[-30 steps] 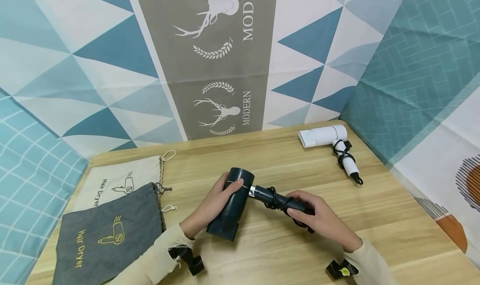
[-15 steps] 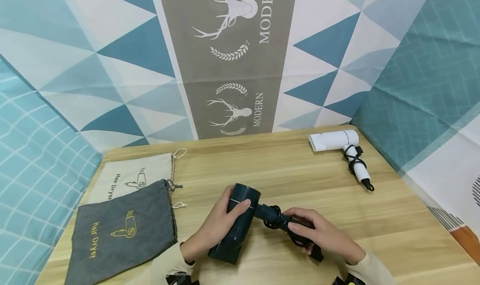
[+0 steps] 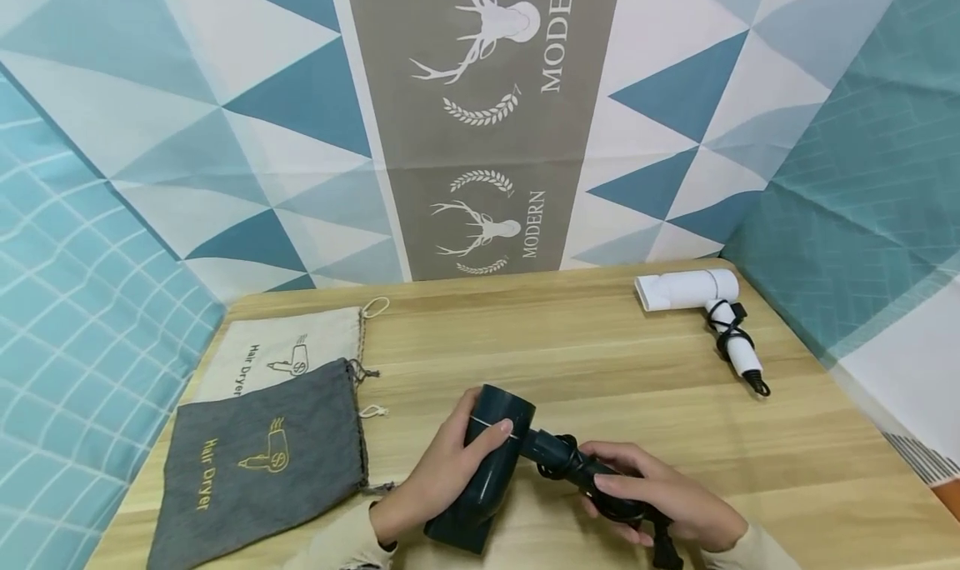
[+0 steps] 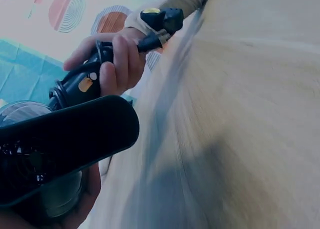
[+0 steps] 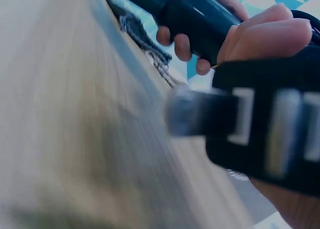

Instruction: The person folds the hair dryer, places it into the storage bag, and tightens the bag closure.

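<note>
Head view: my left hand (image 3: 442, 474) is closed round the barrel of the dark hair dryer (image 3: 498, 474), thumb across its top; my right hand (image 3: 671, 495) grips the lower handle, cord (image 3: 618, 513) included, over the table (image 3: 480, 337). Left wrist view: the nozzle (image 4: 70, 141) faces outward; right fingers wrap the handle beyond. Right wrist view: my left fingertips (image 5: 182, 46) curl under the barrel.

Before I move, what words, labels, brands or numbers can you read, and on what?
"Hair Dryer": gray pouch.
"Hair Dryer": white pouch.
"MODERN": brown wall panel, lower print.
"MODER", running off the picture's top edge: same panel, upper print.
Too blurred to read: orange mark on the dark hair dryer.
No legible text: white hair dryer.
</note>
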Available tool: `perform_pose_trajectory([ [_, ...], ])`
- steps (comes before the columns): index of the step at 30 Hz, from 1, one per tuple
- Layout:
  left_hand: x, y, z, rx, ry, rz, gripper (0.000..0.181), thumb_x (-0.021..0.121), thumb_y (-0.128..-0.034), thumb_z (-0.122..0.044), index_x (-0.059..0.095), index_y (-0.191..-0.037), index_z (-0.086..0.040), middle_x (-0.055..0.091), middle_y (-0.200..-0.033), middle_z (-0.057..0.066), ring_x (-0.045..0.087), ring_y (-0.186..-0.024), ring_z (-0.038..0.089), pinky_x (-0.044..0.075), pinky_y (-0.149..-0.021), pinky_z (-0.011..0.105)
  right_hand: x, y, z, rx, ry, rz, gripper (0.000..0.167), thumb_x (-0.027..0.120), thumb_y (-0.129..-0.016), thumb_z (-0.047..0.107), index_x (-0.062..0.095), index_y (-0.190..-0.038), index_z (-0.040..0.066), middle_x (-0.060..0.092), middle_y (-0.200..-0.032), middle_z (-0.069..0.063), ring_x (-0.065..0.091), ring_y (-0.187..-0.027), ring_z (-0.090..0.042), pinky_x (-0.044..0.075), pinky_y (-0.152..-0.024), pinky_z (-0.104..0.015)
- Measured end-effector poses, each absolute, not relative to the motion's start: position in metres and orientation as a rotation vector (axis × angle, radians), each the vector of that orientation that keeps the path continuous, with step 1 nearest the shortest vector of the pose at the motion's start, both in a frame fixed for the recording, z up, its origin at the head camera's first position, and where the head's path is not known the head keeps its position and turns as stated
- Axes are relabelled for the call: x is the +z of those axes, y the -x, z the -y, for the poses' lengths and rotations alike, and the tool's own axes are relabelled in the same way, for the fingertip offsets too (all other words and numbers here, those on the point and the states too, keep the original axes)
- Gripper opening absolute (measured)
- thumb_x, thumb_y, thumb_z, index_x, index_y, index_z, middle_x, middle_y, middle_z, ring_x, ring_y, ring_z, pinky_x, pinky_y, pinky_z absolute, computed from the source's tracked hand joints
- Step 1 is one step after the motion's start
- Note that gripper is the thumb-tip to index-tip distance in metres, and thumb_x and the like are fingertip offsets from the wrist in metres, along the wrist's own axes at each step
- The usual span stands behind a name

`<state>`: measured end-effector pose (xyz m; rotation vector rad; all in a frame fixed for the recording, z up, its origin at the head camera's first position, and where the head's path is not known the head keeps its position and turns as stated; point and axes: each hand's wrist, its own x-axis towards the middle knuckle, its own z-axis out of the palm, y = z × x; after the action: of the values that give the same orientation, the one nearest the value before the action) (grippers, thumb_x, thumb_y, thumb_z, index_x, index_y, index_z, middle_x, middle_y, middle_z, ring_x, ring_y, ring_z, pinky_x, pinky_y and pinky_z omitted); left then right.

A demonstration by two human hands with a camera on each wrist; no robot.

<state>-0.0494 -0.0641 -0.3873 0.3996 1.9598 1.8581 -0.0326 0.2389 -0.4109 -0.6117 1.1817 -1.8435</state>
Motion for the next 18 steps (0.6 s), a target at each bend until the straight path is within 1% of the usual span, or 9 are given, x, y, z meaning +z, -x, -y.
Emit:
perform_pose_trajectory([
  [4, -0.3884, 0.0466, 0.0616, 1.869, -0.519, -1.966, 0.049, 0.055, -0.1033, -0.032, 0.031, -0.145, -0.028, 0.061, -0.109, 0.015, 0.069, -0.080, 0.027, 0.059, -0.061, 0.043, -0.4125, 0.0328, -0.2413, -1.839, 0.622, -1.053, 0.041, 0.021, -0.108, 0.007, 0.038, -0.145, 0.001, 0.062, -0.111, -0.010, 0.056, -0.065, -0.007, 0.043, -0.053, -0.020],
  [7, -0.3873, 0.0480, 0.0574, 1.860, -0.604, -1.971, 0.048, 0.055, -0.1033, -0.029, 0.031, -0.144, -0.031, 0.061, -0.111, 0.013, 0.069, -0.083, 0.025, 0.059, -0.065, 0.040, -0.4098, 0.0333, -0.2455, -1.801, 0.644, -1.030, 0.041, 0.020, -0.109, 0.009, 0.036, -0.146, 0.001, 0.061, -0.112, -0.009, 0.056, -0.067, -0.008, 0.039, -0.048, -0.025],
  [9, -0.3876, 0.0489, 0.0564, 1.853, -0.622, -1.970, 0.047, 0.055, -0.1033, -0.029, 0.032, -0.144, -0.031, 0.061, -0.112, 0.011, 0.069, -0.085, 0.023, 0.059, -0.067, 0.038, -0.4094, 0.0324, -0.2460, -1.776, 0.646, -1.013, 0.042, 0.018, -0.109, 0.010, 0.034, -0.147, 0.001, 0.059, -0.112, -0.008, 0.055, -0.069, -0.008, 0.040, -0.051, -0.025],
  [11, -0.3885, 0.0492, 0.0566, 1.843, -0.618, -1.968, 0.045, 0.055, -0.1032, -0.029, 0.033, -0.143, -0.030, 0.062, -0.110, 0.011, 0.069, -0.084, 0.021, 0.059, -0.067, 0.037, -0.4096, 0.0310, -0.2456, -1.764, 0.613, -0.986, 0.043, 0.016, -0.110, 0.011, 0.034, -0.148, 0.003, 0.059, -0.113, -0.006, 0.055, -0.073, -0.008, 0.042, -0.054, -0.025],
  [14, -0.3908, 0.0489, 0.0582, 1.829, -0.592, -1.976, 0.044, 0.055, -0.1030, -0.030, 0.034, -0.142, -0.030, 0.063, -0.108, 0.009, 0.069, -0.081, 0.020, 0.059, -0.066, 0.036, -0.4107, 0.0290, -0.2447, -1.748, 0.498, -0.954, 0.044, 0.016, -0.111, 0.013, 0.036, -0.150, 0.009, 0.060, -0.113, -0.004, 0.056, -0.081, -0.009, 0.049, -0.068, -0.022],
  [18, -0.3952, 0.0480, 0.0607, 1.817, -0.545, -1.985, 0.044, 0.056, -0.1026, -0.033, 0.035, -0.142, -0.030, 0.064, -0.106, 0.007, 0.068, -0.078, 0.019, 0.059, -0.064, 0.035, -0.4143, 0.0284, -0.2439, -1.731, 0.343, -0.932, 0.044, 0.019, -0.112, 0.018, 0.038, -0.151, 0.013, 0.060, -0.116, -0.003, 0.056, -0.094, -0.012, 0.049, -0.081, -0.024],
])
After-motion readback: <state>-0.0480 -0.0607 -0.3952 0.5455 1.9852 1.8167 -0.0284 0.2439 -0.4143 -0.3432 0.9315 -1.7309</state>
